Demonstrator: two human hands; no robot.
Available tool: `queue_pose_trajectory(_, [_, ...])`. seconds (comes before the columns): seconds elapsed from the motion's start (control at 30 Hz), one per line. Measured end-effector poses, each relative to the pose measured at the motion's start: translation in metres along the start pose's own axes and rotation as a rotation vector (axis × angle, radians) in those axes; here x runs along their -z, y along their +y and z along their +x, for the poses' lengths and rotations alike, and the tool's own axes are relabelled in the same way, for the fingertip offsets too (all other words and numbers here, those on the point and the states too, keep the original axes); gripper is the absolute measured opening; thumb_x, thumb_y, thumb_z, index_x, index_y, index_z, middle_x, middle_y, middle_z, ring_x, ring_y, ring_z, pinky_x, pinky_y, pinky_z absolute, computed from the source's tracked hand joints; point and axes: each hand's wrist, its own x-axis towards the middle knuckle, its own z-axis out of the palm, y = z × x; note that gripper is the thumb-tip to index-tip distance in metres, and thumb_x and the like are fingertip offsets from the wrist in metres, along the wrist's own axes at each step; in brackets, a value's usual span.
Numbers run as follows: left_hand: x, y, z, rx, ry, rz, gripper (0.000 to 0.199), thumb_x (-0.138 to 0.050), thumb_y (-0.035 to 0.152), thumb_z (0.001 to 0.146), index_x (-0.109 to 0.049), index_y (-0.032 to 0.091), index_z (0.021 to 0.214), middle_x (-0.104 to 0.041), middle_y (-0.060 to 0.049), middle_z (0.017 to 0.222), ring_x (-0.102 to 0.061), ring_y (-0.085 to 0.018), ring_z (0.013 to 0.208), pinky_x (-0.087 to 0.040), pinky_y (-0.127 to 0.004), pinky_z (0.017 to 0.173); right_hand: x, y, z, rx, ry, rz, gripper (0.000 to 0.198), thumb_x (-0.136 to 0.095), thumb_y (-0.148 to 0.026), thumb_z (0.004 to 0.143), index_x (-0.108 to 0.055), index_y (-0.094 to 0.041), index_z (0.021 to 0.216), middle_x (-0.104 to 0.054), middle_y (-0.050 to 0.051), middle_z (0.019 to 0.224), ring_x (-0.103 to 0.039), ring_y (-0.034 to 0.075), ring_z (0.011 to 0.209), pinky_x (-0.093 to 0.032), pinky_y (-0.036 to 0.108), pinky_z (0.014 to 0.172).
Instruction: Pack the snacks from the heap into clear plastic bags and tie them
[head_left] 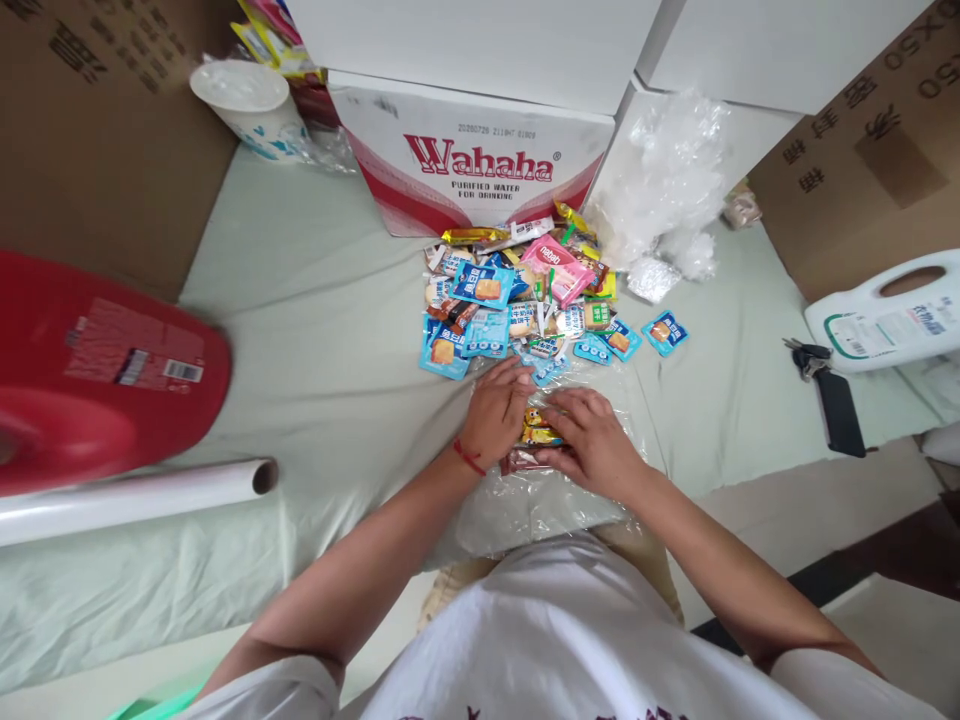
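Note:
Low in front of me, a clear plastic sheet lies spread on the cloth with a few snack packets on it. My left hand is on their left side, its fingers bent together over the packets' far edge. From the right, my right hand curls its fingers around the same packets. A yellow packet with a cartoon face shows between the hands, and a dark red-brown packet lies nearer me. My fingers hide part of them. Just beyond is a pile of snack packets, mostly blue, with a pink one on top.
A Wahaha carton stands behind the pile, crumpled clear plastic right of it. On the left are a red jug, a white tube and a paper cup. A white bottle, keys and a black phone lie right.

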Motion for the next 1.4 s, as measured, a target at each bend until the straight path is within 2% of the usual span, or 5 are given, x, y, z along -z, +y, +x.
queue_pose_trajectory(0.2, [0.002,0.002,0.0,0.008,-0.019,0.015,0.06,-0.025,0.039,0.11,-0.078,0.022,0.09,-0.076,-0.006,0.126,-0.056,-0.025,0.139,-0.043,-0.048,0.121,-0.014,-0.032,0.0,0.046,0.06,-0.073,0.032,-0.059,-0.039,0.103,-0.069,-0.025,0.129,-0.068,0.011,0.125,-0.048,0.03,0.125,-0.036,0.052,0.112])
queue_pose_trajectory(0.43, [0.0,-0.002,-0.001,-0.003,-0.014,0.02,0.055,-0.028,0.039,0.11,-0.078,0.021,0.094,-0.076,-0.006,0.126,-0.056,-0.026,0.138,-0.042,-0.05,0.12,-0.021,-0.023,-0.014,0.042,0.129,-0.093,0.037,-0.066,-0.043,0.098,-0.068,-0.025,0.131,-0.062,0.011,0.134,-0.045,0.032,0.127,-0.036,0.054,0.111])
queue_pose_trajectory(0.6, [-0.001,-0.004,-0.001,-0.03,0.011,0.013,0.055,-0.029,0.039,0.11,-0.079,0.022,0.091,-0.077,-0.006,0.122,-0.058,-0.025,0.135,-0.045,-0.049,0.118,-0.027,-0.025,-0.014,0.12,0.3,-0.09,0.02,-0.067,-0.023,0.097,-0.075,-0.027,0.115,-0.069,0.006,0.112,-0.051,0.025,0.115,-0.041,0.044,0.102])
queue_pose_trajectory(0.97, [-0.003,-0.006,0.0,-0.039,0.016,0.027,0.049,-0.035,0.036,0.108,-0.079,0.021,0.093,-0.078,-0.007,0.12,-0.06,-0.027,0.133,-0.047,-0.052,0.116,-0.02,-0.007,-0.038,0.016,0.174,-0.066,0.022,-0.064,-0.029,0.102,-0.074,-0.023,0.12,-0.074,0.006,0.103,-0.054,0.024,0.101,-0.037,0.041,0.088])
queue_pose_trajectory(1.4, [-0.003,-0.006,0.001,-0.051,0.011,0.053,0.047,-0.037,0.034,0.107,-0.08,0.02,0.094,-0.078,-0.007,0.119,-0.062,-0.026,0.131,-0.049,-0.051,0.115,-0.011,-0.024,-0.015,-0.083,-0.059,-0.038,0.032,-0.062,-0.04,0.102,-0.074,-0.018,0.121,-0.068,0.011,0.102,-0.05,0.027,0.096,-0.038,0.043,0.085])
